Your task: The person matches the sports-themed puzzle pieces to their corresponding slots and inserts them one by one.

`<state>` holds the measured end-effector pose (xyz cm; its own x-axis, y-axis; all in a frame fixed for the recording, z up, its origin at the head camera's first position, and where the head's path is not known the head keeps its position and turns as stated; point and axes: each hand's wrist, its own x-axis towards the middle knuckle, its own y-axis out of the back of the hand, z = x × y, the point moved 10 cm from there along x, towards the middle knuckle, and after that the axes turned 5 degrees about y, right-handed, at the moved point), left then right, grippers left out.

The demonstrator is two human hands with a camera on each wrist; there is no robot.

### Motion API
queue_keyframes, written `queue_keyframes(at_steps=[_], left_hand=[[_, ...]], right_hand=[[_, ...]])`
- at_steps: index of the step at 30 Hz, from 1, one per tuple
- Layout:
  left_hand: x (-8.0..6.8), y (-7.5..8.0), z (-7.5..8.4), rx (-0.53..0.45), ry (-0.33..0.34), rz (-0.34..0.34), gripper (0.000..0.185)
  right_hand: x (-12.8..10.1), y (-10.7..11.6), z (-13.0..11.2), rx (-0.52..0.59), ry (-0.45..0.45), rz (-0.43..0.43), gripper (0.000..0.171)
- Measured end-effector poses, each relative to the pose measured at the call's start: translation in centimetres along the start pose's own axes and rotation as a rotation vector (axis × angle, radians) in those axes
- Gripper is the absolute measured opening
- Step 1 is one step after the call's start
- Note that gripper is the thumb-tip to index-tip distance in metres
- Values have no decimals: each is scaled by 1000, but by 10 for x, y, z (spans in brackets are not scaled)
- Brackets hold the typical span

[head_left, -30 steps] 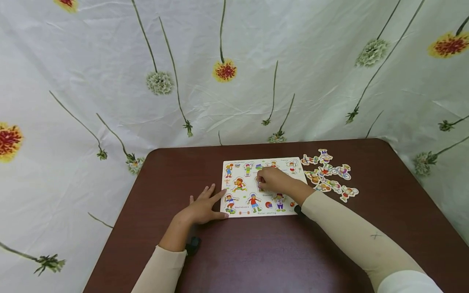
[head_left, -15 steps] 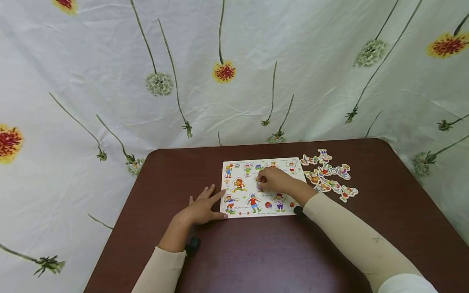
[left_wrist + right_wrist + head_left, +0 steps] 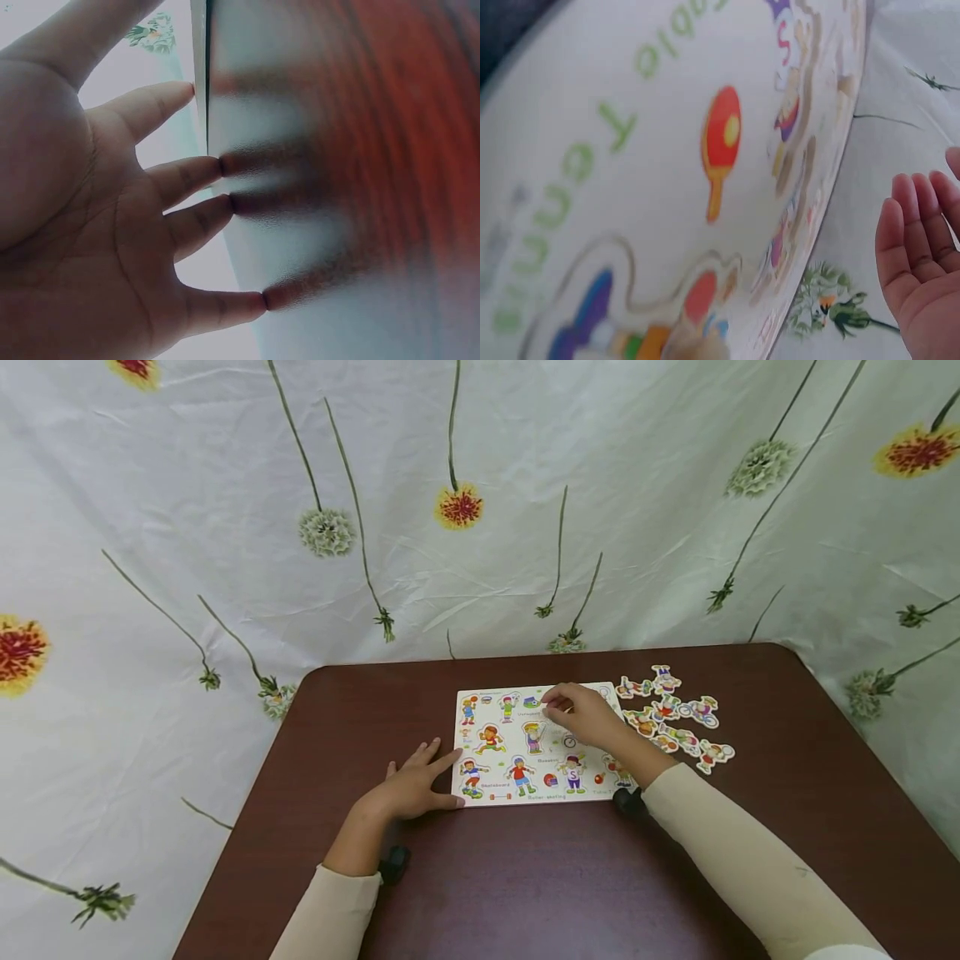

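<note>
A white puzzle board (image 3: 513, 731) with colourful sports figures lies flat on the table. My left hand (image 3: 411, 787) has its fingers spread at the board's left edge, the thumb at the lower corner. In the left wrist view several fingertips of the left hand (image 3: 112, 195) touch the dark tabletop. My right hand (image 3: 583, 714) is over the board's upper right part, fingers loosely bent. From the right wrist view, the right hand (image 3: 922, 255) holds nothing. A baseball figure piece (image 3: 533, 737) sits in the board's middle row, left of that hand. The hand and forearm hide part of the board's right side.
Several loose figure pieces (image 3: 666, 706) lie in a cluster right of the board, a cyclist piece (image 3: 699, 712) among them. The dark red-brown table (image 3: 510, 877) backs onto a flower-print curtain (image 3: 510, 585).
My right hand has come off the baseball figure piece and moved up and to the right, uncovering it. The left hand stays at the board's left edge.
</note>
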<state>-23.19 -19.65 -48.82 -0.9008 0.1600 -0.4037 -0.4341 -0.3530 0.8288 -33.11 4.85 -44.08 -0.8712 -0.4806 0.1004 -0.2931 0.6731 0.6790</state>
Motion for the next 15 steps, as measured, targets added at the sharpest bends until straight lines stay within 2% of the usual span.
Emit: queue_keyframes(at_steps=[7,15], left_hand=[[0,-2,-1,-10,-4,-7,87],[0,-2,-2,-16,-10,-12,87]], right_hand=[[-12,27,12,84,-49,94,29],[-24,58,27,101,-82,149,32]])
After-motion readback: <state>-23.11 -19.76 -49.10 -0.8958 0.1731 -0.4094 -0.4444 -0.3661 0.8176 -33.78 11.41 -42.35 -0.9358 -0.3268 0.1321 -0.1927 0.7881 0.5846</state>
